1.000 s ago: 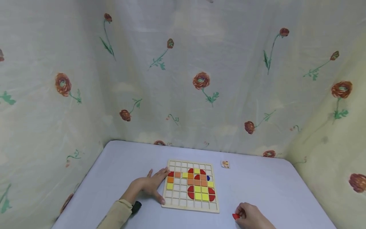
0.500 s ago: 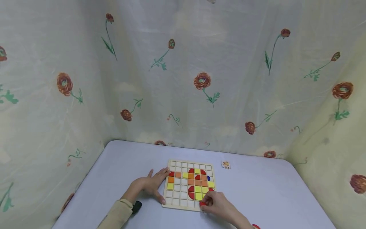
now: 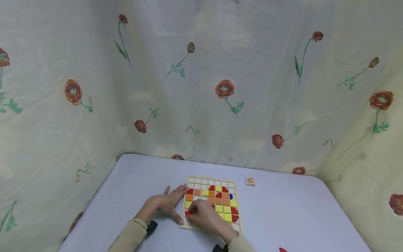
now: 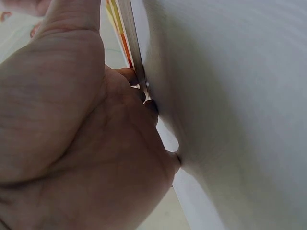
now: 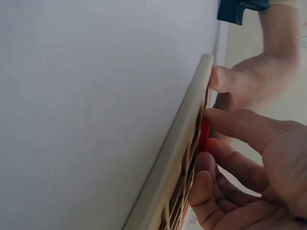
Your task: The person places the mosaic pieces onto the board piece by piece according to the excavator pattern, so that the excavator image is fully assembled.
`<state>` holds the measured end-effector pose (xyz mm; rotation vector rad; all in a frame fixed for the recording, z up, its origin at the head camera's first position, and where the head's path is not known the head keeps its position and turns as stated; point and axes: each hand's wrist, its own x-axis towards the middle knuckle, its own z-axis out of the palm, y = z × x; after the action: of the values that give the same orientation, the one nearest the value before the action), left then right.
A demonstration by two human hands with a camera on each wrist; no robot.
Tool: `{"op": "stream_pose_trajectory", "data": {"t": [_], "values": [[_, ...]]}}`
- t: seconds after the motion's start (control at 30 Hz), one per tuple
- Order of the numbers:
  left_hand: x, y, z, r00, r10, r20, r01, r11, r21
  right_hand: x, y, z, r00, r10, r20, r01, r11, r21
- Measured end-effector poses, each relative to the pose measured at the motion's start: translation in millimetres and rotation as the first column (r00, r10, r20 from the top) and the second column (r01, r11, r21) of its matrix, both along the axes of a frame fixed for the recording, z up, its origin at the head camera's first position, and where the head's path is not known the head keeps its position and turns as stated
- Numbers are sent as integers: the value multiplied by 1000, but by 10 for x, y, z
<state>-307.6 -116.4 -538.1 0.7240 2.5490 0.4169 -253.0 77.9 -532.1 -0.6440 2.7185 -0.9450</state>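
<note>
A square wooden grid board (image 3: 191, 180) lies on the table, with red, yellow, orange and blue tiles in many cells. My left hand (image 3: 168, 203) has its fingers spread along the board's left edge, thumb at the near-left corner. In the left wrist view, the palm and fingertips (image 4: 152, 110) are beside the board's side. My right hand (image 3: 204, 215) reaches over the board and pinches a red tile (image 3: 188, 213) with a rounded edge at a near-left cell. From the right wrist, this red tile (image 5: 204, 134) shows between thumb and index finger, right at the grid. The right hand hides several middle cells.
A small picture card (image 3: 250, 181) lies beyond the board's far right corner. Another red piece (image 3: 282, 250) shows at the bottom edge of the head view. Flower-printed curtain (image 3: 225, 105) surrounds the white table (image 3: 283, 206) at the back and sides.
My right hand has carried the red tile from the table right of the board, across its near edge, to the near-left cells. My left hand has stayed at the board's left edge.
</note>
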Motion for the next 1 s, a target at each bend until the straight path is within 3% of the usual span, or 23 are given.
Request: {"op": "stream_pose_trajectory", "data": {"t": [0.3,0.6,0.8,1.0], "values": [[-3,0,21,1000,-2,-1,2,1000,-2,-77,-72,-10,999,-30,38,31,999,-36],[2,5,14,1000,-1,7,1,1000,-9,-49,-106,8,995,-69,65,71,997,-36],[1,5,-6,1000,8,10,-8,1000,-9,33,-32,70,992,-85,88,90,995,-52],[-3,3,-14,1000,13,2,-13,1000,-15,178,288,193,993,-49,111,60,993,-99]]}}
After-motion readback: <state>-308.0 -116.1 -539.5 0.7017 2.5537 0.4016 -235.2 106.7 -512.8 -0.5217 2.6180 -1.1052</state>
